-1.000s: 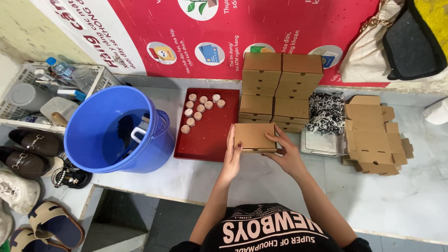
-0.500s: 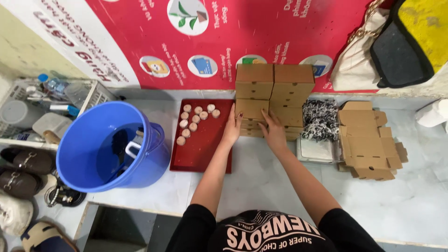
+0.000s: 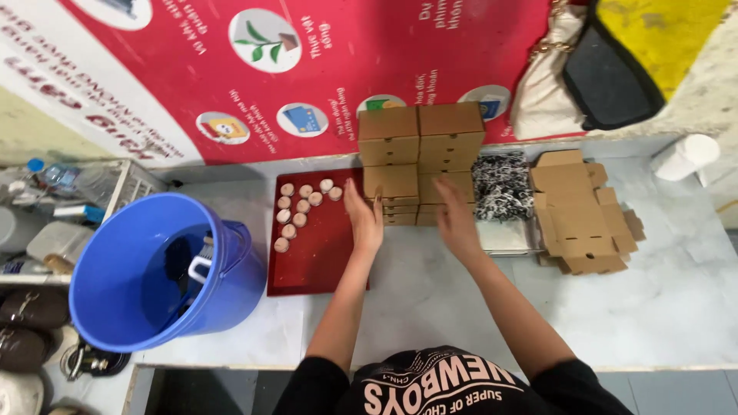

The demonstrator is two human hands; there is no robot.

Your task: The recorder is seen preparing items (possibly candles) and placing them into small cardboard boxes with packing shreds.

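**Open hands in front of the stacked boxes**

Both hands are open and flat, holding nothing. The left hand hovers with fingers stretched over the right edge of the red tray, just in front of the stack of cardboard boxes. The right hand lies just beside it, fingers pointing at the lower boxes of the same stack; whether its fingertips touch the cardboard cannot be told.

The boxes are closed, brown and piled in two columns side by side, standing at the back of the bench against the red poster wall. On the left part of the tray lies a cluster of small round pale pieces. Left of the tray stands a blue bucket with dark things inside. Right of the stack is a heap of black-and-white shredded filling, and beyond it a pile of flat unfolded cardboard blanks. A white roll stands near the right end of the bench, and bags hang on the wall above.
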